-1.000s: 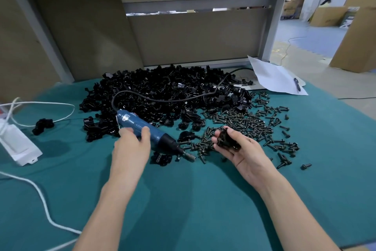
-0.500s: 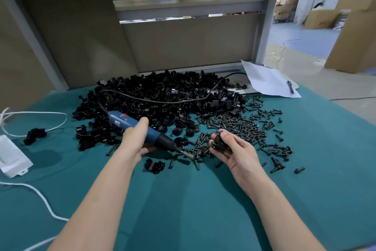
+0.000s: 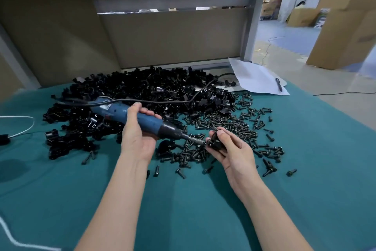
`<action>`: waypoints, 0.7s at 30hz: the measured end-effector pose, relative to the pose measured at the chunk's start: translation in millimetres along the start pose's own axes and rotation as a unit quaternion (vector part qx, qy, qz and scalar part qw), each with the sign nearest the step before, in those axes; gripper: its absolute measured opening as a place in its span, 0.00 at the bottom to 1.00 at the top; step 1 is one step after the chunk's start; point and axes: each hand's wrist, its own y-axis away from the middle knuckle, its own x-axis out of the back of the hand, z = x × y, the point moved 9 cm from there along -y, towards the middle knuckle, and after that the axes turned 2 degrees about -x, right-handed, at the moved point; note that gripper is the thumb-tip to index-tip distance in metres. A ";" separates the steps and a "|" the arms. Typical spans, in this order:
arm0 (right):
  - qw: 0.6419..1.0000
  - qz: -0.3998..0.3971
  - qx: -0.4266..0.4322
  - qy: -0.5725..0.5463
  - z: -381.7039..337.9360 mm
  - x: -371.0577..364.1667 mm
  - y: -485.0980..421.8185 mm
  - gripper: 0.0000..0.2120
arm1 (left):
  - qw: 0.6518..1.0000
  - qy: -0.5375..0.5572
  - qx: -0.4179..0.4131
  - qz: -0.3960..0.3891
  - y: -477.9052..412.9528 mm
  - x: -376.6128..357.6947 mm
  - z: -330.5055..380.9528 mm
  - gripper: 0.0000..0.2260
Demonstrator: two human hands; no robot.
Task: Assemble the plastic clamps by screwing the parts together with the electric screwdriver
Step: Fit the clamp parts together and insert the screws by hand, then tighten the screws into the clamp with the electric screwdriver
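Note:
My left hand (image 3: 136, 134) grips the blue electric screwdriver (image 3: 151, 123) around its body, lifted off the table, with its black nose and metal bit pointing right. The bit tip meets a black plastic clamp (image 3: 215, 142) that my right hand (image 3: 230, 150) pinches between thumb and fingers. A large heap of black clamp parts (image 3: 142, 96) lies behind the hands. Several dark screws (image 3: 227, 126) are scattered to the right of and under the clamp.
The screwdriver's black cable (image 3: 179, 101) runs over the heap toward the back right. A white sheet with a pen (image 3: 256, 77) lies at the back right. A white cord (image 3: 20, 128) crosses the green mat (image 3: 183, 210) at the left. A beige partition (image 3: 173, 37) closes the back.
My left hand has lifted the screwdriver off the table and brought its bit to the clamp. My right hand has turned the clamp toward the bit. The view has shifted closer.

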 end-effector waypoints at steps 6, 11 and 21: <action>0.998 -0.026 0.004 0.059 4.0 -4.2 -1.8 0.11 | 0.999 0.040 0.004 0.022 -3.9 20.4 7.2 0.10; 0.995 -0.039 0.010 0.095 6.5 -6.9 -0.8 0.09 | 1.000 0.024 0.016 0.013 -3.5 13.0 0.6 0.08; 0.994 -0.037 0.020 0.098 5.1 -6.6 1.5 0.08 | 0.999 0.017 0.032 0.020 -1.5 14.6 -7.1 0.07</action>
